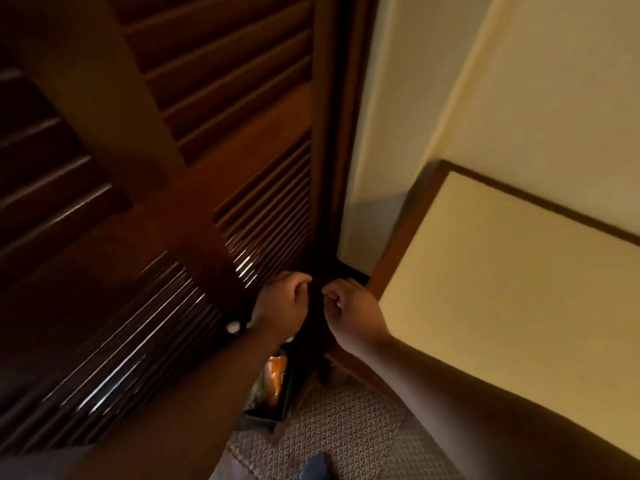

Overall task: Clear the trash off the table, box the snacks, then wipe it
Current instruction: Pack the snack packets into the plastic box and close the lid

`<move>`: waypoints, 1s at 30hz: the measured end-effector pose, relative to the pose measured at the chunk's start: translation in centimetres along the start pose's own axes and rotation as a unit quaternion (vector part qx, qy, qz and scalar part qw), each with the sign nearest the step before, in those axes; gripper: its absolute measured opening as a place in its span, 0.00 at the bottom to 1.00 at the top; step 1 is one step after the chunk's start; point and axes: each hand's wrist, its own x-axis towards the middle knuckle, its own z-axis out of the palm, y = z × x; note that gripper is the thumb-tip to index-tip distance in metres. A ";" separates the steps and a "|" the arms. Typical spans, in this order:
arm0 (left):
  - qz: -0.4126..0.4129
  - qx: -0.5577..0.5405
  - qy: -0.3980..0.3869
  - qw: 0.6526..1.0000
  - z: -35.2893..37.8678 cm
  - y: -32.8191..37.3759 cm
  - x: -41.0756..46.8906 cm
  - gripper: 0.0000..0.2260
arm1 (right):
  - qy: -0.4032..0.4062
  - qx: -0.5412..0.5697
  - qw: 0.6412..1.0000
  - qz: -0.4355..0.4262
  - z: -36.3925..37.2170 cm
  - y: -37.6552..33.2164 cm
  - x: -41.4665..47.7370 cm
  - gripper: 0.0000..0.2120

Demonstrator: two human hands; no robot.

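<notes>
Orange packets (276, 374) sit in a dark bin (264, 415) on the carpet (349, 427), just below the left hand (284, 301) and right hand (351, 308), both pinching dark material (317, 325).

Louvred door (173, 188): dark wood, glossy slats. Carpet (346, 431): woven, rough, patterned. Wall (536, 81): matt cream paint.

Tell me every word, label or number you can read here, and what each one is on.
No text can be read in this view.
Orange packet in the dark rectangular bin: any print is too blurred and dim to read.
Small white round piece at the left wrist: no marking can be made out.
Dark brown louvred wooden doors: no sign or label shows.
</notes>
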 end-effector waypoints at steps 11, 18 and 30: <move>0.187 -0.057 -0.084 0.977 10.7 25.5 1.1 0.10 | 0.239 -0.006 0.963 0.125 -21.2 13.9 -11.4 0.09; 0.250 -0.078 -0.179 0.948 21.9 40.2 -5.1 0.09 | 0.317 -0.029 0.922 0.219 -31.1 24.9 -24.2 0.08; 0.291 -0.045 -0.335 0.895 35.4 53.6 -12.4 0.08 | 0.357 -0.043 0.863 0.353 -39.9 37.1 -40.1 0.09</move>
